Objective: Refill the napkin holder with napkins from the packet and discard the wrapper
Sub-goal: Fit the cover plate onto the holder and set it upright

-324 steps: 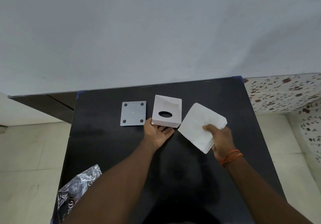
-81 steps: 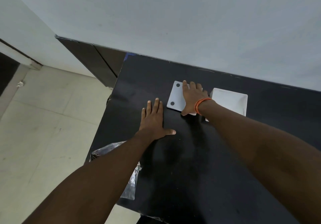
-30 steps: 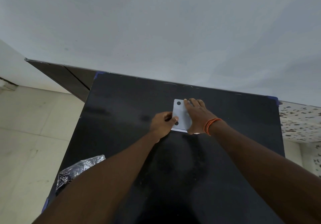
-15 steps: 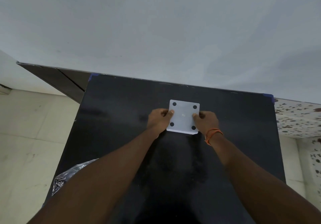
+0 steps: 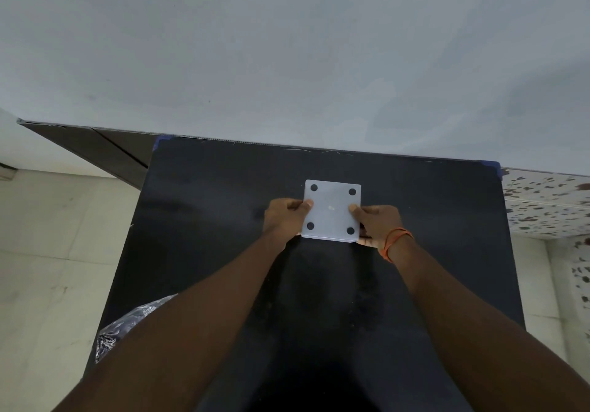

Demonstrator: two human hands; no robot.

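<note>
The napkin holder (image 5: 332, 210) sits upside down on the black table (image 5: 207, 220), its grey base plate with dark round feet at the corners facing up. My left hand (image 5: 284, 220) grips its left side, thumb on the plate. My right hand (image 5: 376, 224), an orange thread at the wrist, grips its right side the same way. The napkins are hidden inside. The crumpled clear wrapper (image 5: 127, 325) with dark print lies at the table's near left edge, partly behind my left forearm.
A pale wall rises right behind the table's far edge. Light floor tiles lie to the left and a speckled tiled ledge (image 5: 549, 200) to the right. A dark panel (image 5: 102, 153) runs along the wall at far left.
Since a second ago my right hand slid off the top of the base plate to its right side. Both hands now hold the holder by its sides, and it sits squarer.
</note>
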